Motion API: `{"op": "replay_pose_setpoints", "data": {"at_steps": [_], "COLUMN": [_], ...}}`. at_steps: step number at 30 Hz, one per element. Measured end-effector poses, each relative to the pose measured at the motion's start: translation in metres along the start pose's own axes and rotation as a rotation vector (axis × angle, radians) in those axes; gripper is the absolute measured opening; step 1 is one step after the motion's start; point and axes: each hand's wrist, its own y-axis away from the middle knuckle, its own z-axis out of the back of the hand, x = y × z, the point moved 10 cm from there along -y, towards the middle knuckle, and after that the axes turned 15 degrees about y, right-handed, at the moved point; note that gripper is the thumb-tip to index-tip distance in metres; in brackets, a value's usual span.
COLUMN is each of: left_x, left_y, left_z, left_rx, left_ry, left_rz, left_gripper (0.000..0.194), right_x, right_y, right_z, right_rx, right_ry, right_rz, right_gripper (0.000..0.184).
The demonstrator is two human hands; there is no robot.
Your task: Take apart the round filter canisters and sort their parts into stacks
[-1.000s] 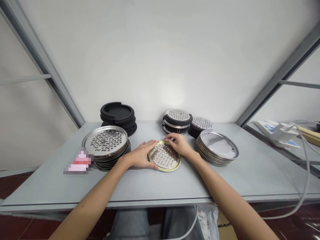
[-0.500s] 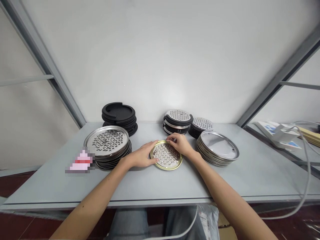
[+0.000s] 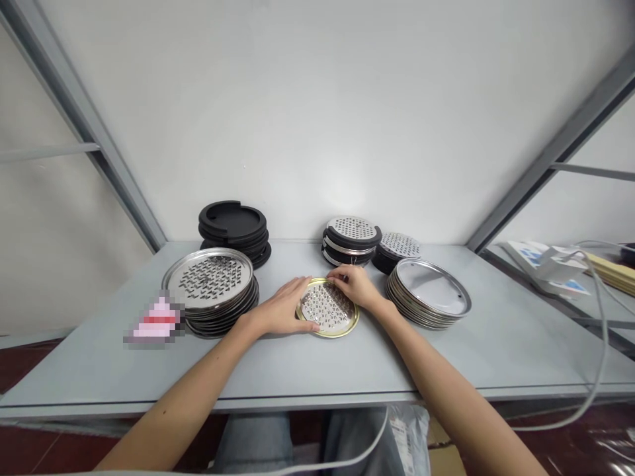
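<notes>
A round metal grater disc (image 3: 330, 309) with a gold-coloured rim lies flat on the table in front of me. My left hand (image 3: 284, 311) grips its left side, thumb on the near part of the rim and fingers along the far left edge. At the far right edge, my right hand (image 3: 354, 284) is closed, its fingertips bent down onto the disc and rim. What those fingertips pinch is partly hidden. To the left stands a stack of silver-rimmed grater discs (image 3: 213, 279), and to the right a stack of plain shiny metal discs (image 3: 431, 285).
Black round holders (image 3: 233, 221) are piled at the back left. Behind my right hand stand black-ringed graters (image 3: 353, 230) and a further stack of perforated discs (image 3: 401, 244). A white cable (image 3: 602, 350) hangs at the right. Grey frame posts (image 3: 546, 162) flank the table.
My left thumb has slid slightly further over the near rim of the disc. Both hands stay on the disc; the whole view has shifted a little.
</notes>
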Motion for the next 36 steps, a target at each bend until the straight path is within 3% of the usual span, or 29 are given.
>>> {"op": "replay_pose_setpoints", "data": {"at_steps": [14, 21, 36], "left_x": [-0.0049, 0.0009, 0.0006], "left_y": [0.0001, 0.0002, 0.0003], "left_z": [-0.0032, -0.0051, -0.0059], "left_rx": [0.036, 0.05, 0.065], "left_ry": [-0.034, -0.069, -0.103], "left_rz": [-0.03, 0.009, 0.006], "left_gripper": [0.099, 0.102, 0.102], "right_x": [-0.0039, 0.0029, 0.003], "right_y": [-0.0018, -0.0006, -0.0006], "right_z": [-0.0061, -0.0052, -0.0038], "right_rx": [0.001, -0.013, -0.025], "right_ry": [0.028, 0.04, 0.045], "right_rz": [-0.025, 0.031, 0.046], "right_gripper": [0.01, 0.018, 0.008]}}
